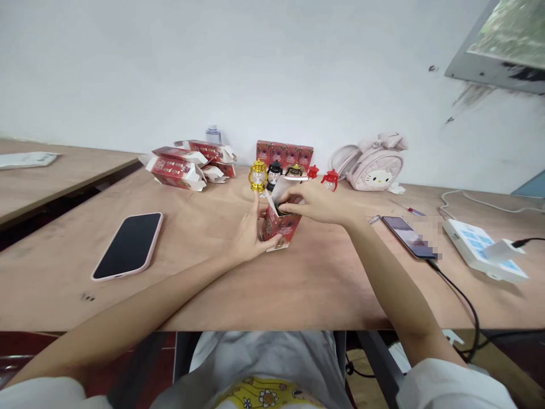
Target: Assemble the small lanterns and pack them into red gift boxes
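Note:
My left hand (251, 236) is wrapped round a small red printed carton (283, 227), which stands a little tilted on the table with its top flaps up. The fingers of my right hand (313, 201) are bent together into the carton's open top, against a dark object (281, 210) mostly hidden inside; its kind does not show. Just behind the carton stand miniature lanterns: a gold one (258, 177), a black one (275, 173), a bronze one (294, 170) partly covered, and two red ones, of which the right one (330, 179) shows more.
Closed red boxes (285, 152) line the wall. Opened cartons (179, 167) lie heaped at the back left, near a bottle (213, 134). A phone (130, 245) lies left. To the right are a pink bag (377, 167), another phone (409, 237), a screwdriver (415, 211) and a power strip (472, 241) with cables.

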Motion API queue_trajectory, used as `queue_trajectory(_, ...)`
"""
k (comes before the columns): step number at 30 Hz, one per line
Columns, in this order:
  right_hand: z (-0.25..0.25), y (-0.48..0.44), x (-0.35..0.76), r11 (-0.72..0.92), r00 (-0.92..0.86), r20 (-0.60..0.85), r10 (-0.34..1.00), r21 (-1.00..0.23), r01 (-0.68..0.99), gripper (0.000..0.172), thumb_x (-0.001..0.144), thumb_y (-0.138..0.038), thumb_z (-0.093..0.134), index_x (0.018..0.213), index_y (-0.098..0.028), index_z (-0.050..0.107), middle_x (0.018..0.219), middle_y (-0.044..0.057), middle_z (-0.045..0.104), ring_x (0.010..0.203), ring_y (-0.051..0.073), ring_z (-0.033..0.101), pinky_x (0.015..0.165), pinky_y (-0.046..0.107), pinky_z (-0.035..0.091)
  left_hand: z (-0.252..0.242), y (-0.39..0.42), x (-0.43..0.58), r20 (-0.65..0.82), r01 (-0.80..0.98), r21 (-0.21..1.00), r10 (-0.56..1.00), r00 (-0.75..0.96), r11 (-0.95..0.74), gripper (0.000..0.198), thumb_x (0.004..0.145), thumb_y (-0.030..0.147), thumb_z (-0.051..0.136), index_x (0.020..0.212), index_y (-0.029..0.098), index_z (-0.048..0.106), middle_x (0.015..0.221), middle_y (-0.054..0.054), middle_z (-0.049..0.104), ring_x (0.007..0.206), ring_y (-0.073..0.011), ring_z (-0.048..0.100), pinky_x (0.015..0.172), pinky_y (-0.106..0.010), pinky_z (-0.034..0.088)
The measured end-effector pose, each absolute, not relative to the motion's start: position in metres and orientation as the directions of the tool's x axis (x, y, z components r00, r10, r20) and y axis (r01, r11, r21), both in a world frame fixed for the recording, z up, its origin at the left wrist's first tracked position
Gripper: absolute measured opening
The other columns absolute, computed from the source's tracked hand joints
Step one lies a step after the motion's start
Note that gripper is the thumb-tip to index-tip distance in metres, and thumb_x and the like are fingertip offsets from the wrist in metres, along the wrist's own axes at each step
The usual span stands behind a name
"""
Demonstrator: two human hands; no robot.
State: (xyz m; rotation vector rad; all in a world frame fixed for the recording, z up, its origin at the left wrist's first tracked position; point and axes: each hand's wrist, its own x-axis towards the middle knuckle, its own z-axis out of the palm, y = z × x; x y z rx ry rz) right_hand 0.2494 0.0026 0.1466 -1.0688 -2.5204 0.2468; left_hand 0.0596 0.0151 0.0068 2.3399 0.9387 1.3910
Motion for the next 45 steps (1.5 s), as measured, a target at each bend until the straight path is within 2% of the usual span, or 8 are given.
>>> queue_trajectory(6, 0.151, 0.011, 0.266, 0.81, -0.56, 0.596, 0.575, -0.318, 0.493, 0.04, 0.077, -0.006, 0.045, 0.109, -0.018, 0.066, 0.112, 0.008, 0.067, 0.106, 0.021, 0.061, 0.093, 0.037, 0.047, 0.009, 0.015, 0.055, 0.748, 0.441, 0.369, 0.543, 0.381, -0.818, 0.08, 0.079, 0.038, 0.065, 0.148, 0.023, 0.026, 0.126, -0.012, 0.055, 0.109, -0.0285, 0.057, 0.095, -0.044, 0.045)
queue_trajectory(11, 0.149, 0.018, 0.274, 0.799, -0.535, 0.607, 0.587, -0.329, 0.503, 0.068, 0.077, -0.019, 0.06, 0.141, -0.028, 0.039, 0.144, 0.008, 0.044, 0.128, 0.026, 0.046, 0.103, 0.045, 0.044, 0.016, 0.016, 0.052, 0.796, 0.321, 0.321, 0.438, 0.419, -0.891, 0.07, 0.075, 0.034, 0.069, 0.136, 0.024, 0.037, 0.121, -0.01, 0.056, 0.108, -0.0267, 0.057, 0.09, -0.042, 0.049)
queue_trajectory(16, 0.142, 0.027, 0.276, 0.782, -0.593, 0.509, 0.624, -0.411, 0.469, 0.084, 0.077, -0.029, 0.067, 0.149, -0.028, 0.025, 0.151, 0.01, 0.032, 0.13, 0.03, 0.044, 0.104, 0.048, 0.044, 0.018, 0.018, 0.045, 0.75, 0.287, 0.392, 0.485, 0.449, -0.874, 0.066, 0.073, 0.035, 0.068, 0.13, 0.023, 0.036, 0.116, -0.009, 0.056, 0.097, -0.0241, 0.06, 0.079, -0.039, 0.052)
queue_trajectory(27, 0.145, 0.025, 0.279, 0.682, -0.622, 0.338, 0.706, -0.56, 0.47, 0.078, 0.075, -0.044, 0.075, 0.142, -0.031, 0.039, 0.142, 0.009, 0.046, 0.112, 0.027, 0.059, 0.095, 0.047, 0.05, 0.023, 0.019, 0.041, 0.614, 0.277, 0.533, 0.591, 0.523, -0.799, 0.102, 0.072, 0.044, 0.069, 0.15, 0.032, 0.005, 0.142, -0.012, 0.041, 0.121, -0.0356, 0.052, 0.091, -0.052, 0.051)
queue_trajectory(32, 0.14, 0.029, 0.269, 0.69, -0.644, 0.335, 0.688, -0.576, 0.437, 0.074, 0.072, -0.045, 0.077, 0.137, -0.03, 0.045, 0.142, 0.007, 0.046, 0.107, 0.025, 0.06, 0.094, 0.047, 0.051, 0.029, 0.018, 0.043, 0.558, 0.253, 0.585, 0.608, 0.564, -0.771, 0.095, 0.071, 0.039, 0.071, 0.148, 0.029, 0.017, 0.138, -0.012, 0.046, 0.118, -0.0336, 0.054, 0.093, -0.05, 0.05)
queue_trajectory(38, 0.116, 0.013, 0.259, 0.684, -0.646, 0.427, 0.633, -0.699, 0.208, 0.054, 0.087, -0.051, 0.061, 0.135, -0.03, 0.047, 0.139, 0.006, 0.05, 0.12, 0.022, 0.054, 0.098, 0.04, 0.05, 0.033, 0.019, 0.041, 0.597, 0.241, 0.537, 0.566, 0.569, -0.809, 0.081, 0.073, 0.039, 0.071, 0.14, 0.021, 0.03, 0.128, -0.013, 0.053, 0.108, -0.0295, 0.058, 0.087, -0.044, 0.051)
queue_trajectory(42, 0.093, -0.003, 0.255, 0.707, -0.5, 0.548, 0.671, -0.676, 0.208, 0.044, 0.097, -0.055, 0.037, 0.123, -0.026, 0.06, 0.123, 0.006, 0.063, 0.118, 0.02, 0.057, 0.102, 0.04, 0.046, 0.02, 0.02, 0.042, 0.639, 0.267, 0.467, 0.53, 0.557, -0.843, 0.07, 0.08, 0.04, 0.066, 0.139, 0.02, 0.034, 0.129, -0.013, 0.055, 0.111, -0.0282, 0.058, 0.091, -0.043, 0.05)
queue_trajectory(45, 0.08, -0.006, 0.252, 0.725, -0.422, 0.604, 0.676, -0.648, 0.233, 0.043, 0.096, -0.056, 0.039, 0.115, -0.027, 0.066, 0.117, 0.005, 0.068, 0.118, 0.02, 0.058, 0.104, 0.04, 0.044, 0.002, 0.023, 0.044, 0.712, 0.289, 0.395, 0.489, 0.504, -0.872, 0.08, 0.083, 0.041, 0.062, 0.148, 0.022, 0.019, 0.135, -0.016, 0.05, 0.113, -0.0289, 0.058, 0.092, -0.045, 0.049)
